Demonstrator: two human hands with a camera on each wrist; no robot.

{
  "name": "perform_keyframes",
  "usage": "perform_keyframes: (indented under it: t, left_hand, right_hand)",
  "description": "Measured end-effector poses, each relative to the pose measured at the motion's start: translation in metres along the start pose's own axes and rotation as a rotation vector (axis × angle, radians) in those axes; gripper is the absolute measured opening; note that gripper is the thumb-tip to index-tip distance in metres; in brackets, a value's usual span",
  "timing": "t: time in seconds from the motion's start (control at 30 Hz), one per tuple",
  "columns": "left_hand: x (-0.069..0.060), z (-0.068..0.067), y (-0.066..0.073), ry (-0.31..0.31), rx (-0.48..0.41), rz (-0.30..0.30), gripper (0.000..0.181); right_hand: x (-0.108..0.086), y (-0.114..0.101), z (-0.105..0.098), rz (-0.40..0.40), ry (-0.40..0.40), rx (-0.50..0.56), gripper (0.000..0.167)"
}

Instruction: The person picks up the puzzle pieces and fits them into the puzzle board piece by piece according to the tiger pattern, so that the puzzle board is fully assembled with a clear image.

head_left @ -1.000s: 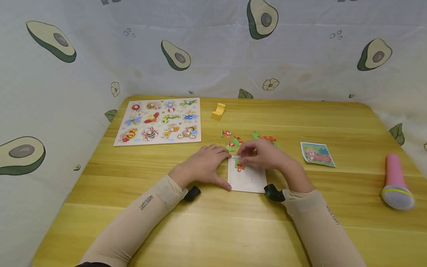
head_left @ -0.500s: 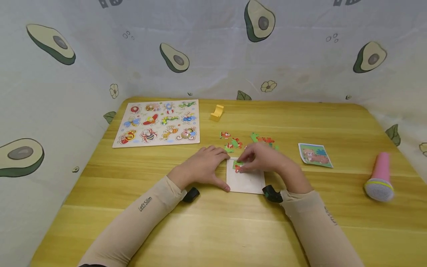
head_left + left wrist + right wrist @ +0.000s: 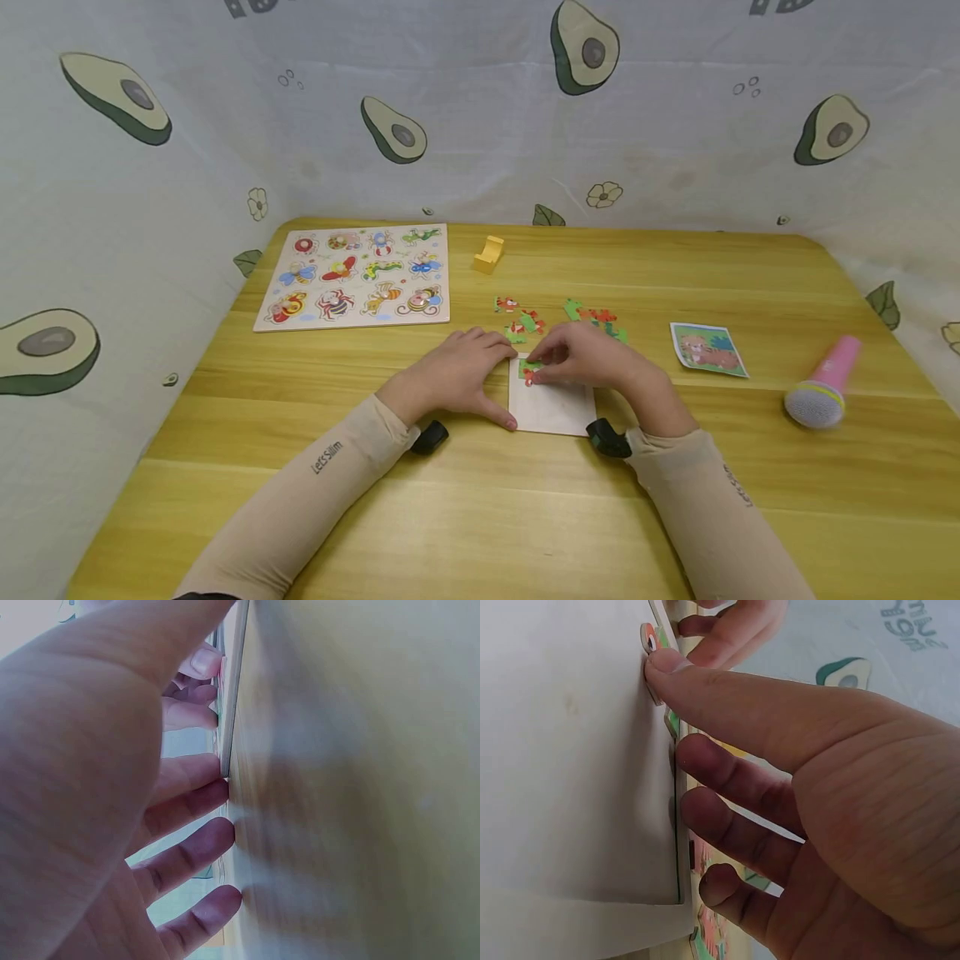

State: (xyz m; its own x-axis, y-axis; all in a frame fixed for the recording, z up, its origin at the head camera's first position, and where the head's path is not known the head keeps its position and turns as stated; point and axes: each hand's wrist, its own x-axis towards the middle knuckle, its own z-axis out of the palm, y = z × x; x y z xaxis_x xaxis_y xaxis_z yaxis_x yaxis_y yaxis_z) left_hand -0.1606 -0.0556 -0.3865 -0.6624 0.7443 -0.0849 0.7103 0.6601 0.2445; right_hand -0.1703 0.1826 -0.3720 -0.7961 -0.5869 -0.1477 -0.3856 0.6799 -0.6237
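A pale square puzzle board (image 3: 553,410) lies flat in front of me. My left hand (image 3: 459,375) rests at its left side, thumb at the near corner and fingertips by the far one; in the left wrist view those fingers look fairly straight against the board's edge (image 3: 237,697). My right hand (image 3: 588,358) pinches a green and orange jigsaw piece (image 3: 527,375) inside the board's far left corner. The right wrist view has the thumb on this piece (image 3: 651,637); the index fingertip is hidden. Several loose jigsaw pieces (image 3: 597,315) lie just beyond the board.
A wooden insect peg puzzle (image 3: 352,279) lies at the back left. A yellow curved block (image 3: 489,254) stands beside it. On the right are a bear picture card (image 3: 708,350) and a pink toy microphone (image 3: 823,387). A patterned cloth (image 3: 480,125) rises behind the table.
My right hand has shifted the jigsaw piece slightly left, into the board's corner. The toy microphone has rolled left across the table. My left hand has stayed by the board.
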Motion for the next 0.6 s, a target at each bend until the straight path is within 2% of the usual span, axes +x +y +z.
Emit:
perform_keyframes:
  t: [0.6]
  left_hand:
    - [0.0003, 0.0005, 0.0, -0.003, 0.002, -0.008, 0.105]
  right_hand:
    - [0.0026, -0.0046, 0.0019, 0.008, 0.003, -0.042, 0.019]
